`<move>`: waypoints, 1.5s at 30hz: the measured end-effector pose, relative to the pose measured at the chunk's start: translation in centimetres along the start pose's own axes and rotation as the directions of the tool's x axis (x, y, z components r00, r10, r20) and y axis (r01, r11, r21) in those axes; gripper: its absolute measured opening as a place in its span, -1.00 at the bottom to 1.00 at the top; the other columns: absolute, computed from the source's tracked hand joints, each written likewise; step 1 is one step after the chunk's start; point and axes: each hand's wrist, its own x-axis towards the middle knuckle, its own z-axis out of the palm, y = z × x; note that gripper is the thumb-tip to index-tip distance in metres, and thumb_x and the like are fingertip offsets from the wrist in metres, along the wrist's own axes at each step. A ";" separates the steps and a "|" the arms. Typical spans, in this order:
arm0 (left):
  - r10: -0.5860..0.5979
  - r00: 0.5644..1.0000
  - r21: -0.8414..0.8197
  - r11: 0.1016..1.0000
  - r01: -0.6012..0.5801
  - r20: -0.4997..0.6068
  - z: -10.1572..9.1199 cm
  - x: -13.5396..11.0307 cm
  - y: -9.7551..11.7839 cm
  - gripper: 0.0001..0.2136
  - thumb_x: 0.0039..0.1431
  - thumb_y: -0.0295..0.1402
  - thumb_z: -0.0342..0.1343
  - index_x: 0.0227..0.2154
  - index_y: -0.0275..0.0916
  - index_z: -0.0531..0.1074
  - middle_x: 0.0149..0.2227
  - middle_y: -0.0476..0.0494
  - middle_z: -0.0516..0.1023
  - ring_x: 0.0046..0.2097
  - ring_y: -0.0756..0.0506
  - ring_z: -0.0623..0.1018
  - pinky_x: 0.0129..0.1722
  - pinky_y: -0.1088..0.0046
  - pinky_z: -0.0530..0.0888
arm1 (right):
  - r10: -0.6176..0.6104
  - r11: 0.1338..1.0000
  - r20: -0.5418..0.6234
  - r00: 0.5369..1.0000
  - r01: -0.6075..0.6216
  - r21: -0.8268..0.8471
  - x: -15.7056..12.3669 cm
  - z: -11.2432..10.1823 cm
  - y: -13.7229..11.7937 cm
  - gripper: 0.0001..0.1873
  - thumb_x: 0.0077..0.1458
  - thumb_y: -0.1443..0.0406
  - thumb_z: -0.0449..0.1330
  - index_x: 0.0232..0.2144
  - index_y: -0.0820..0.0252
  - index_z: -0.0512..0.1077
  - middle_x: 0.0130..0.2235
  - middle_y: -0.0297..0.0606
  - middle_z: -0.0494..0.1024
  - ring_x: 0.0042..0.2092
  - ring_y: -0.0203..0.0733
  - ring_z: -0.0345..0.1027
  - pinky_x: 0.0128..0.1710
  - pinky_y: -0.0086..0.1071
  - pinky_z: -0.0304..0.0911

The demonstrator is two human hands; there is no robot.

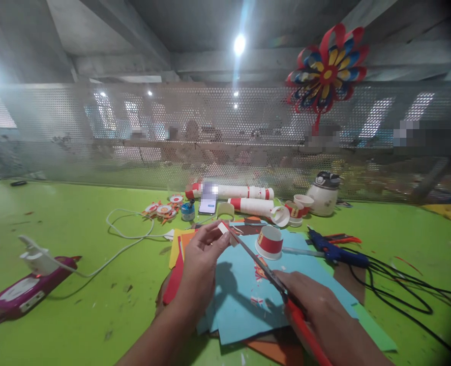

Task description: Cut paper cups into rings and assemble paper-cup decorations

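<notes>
Between thumb and fingers, my left hand (pixel 201 262) pinches a small white piece of paper with a red edge (pixel 223 228). My right hand (pixel 317 300) is wrapped round red-handled scissors (pixel 265 267), whose blades reach up and left to the paper. Whether the blades have paper between them is hard to make out. Beneath both hands lies light blue paper (pixel 244 320), stacked over other coloured sheets, with small scraps on it. A cut-down paper cup with a red band (pixel 270 242) stands on the blue sheet, just beyond the scissors.
A blue glue gun (pixel 339 250) with black cable lies at right. Behind are stacked paper cups (pixel 251 205), a phone (pixel 208 201), a blue jar (pixel 187 211) and a white bottle (pixel 323 195). A purple power strip (pixel 30 290) sits left; a paper flower (pixel 327 74) hangs above.
</notes>
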 end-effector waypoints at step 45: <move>0.028 0.999 0.005 1.000 -0.028 -0.033 1.0 -0.8 0.6 -0.63 -0.06 -0.39 0.28 -0.14 -0.27 0.41 -0.12 -0.26 0.55 -0.06 -0.18 0.52 -0.01 0.19 0.41 | -0.035 0.998 -0.046 0.998 0.033 -0.058 0.0 -0.9 -0.6 -0.59 0.09 0.39 0.04 -0.01 0.14 0.43 -0.23 -0.11 0.55 -0.17 -0.05 0.43 -0.17 -0.22 0.37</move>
